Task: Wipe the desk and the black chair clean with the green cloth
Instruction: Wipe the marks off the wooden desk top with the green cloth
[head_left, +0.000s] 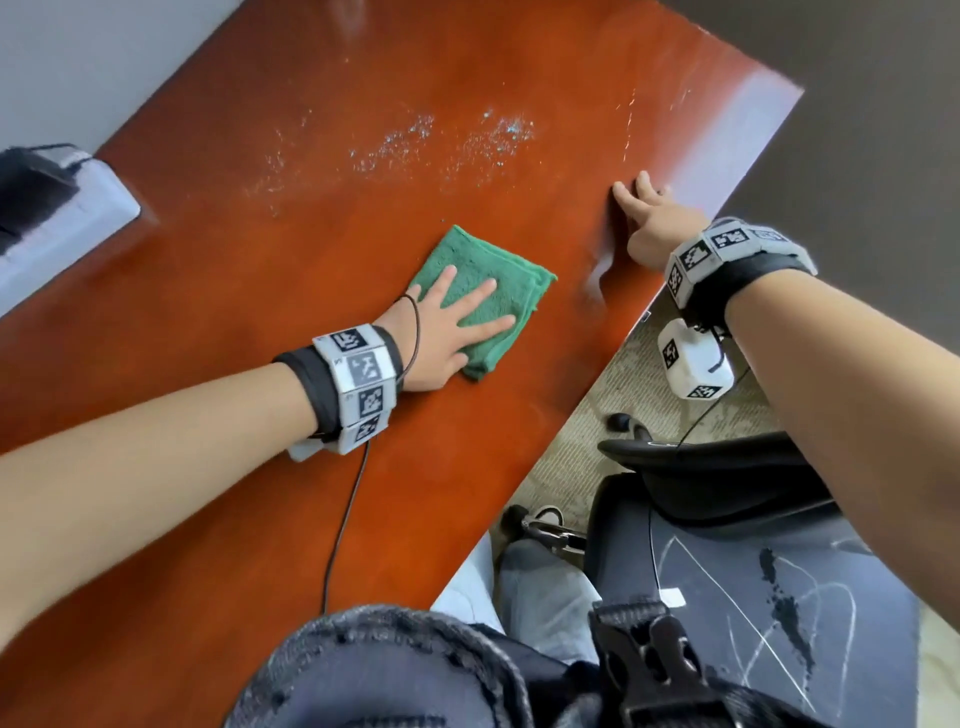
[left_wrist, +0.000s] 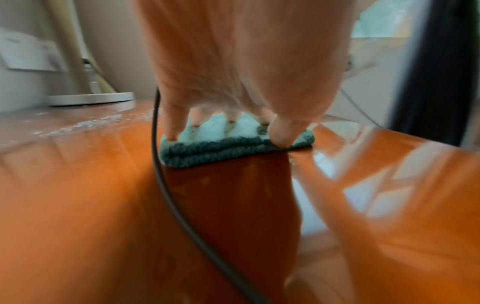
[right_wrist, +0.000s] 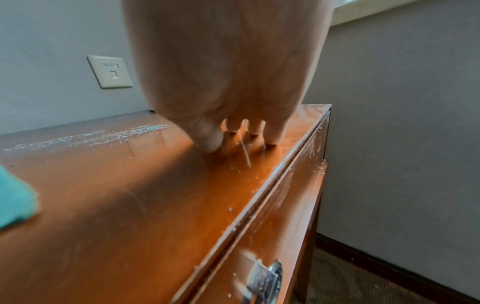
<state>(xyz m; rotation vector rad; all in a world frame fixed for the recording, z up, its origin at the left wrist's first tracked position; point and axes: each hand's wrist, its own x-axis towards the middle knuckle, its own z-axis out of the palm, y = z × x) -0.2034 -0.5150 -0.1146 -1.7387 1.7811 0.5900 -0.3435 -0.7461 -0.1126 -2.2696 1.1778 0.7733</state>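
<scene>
Green cloth (head_left: 483, 301), folded, flat on the desk (head_left: 260, 270) top. Left hand (head_left: 447, 332) on cloth, fingers spread straight, pressing, not gripping. Beyond the cloth, toward the wall: pale speckled residue (head_left: 415, 140), unwiped. Right of the cloth: right hand (head_left: 649, 218) at the desk's front edge, fingers extended, tips on the wood, holding nothing. Below that edge: black chair (head_left: 753, 545), seat with whitish scribbles and a dark smear, untouched by appearance. Desk wiping underway; residue and chair remain. Left of the cloth: white box (head_left: 67, 208), contents dark, blurred, possibly a cable.
</scene>
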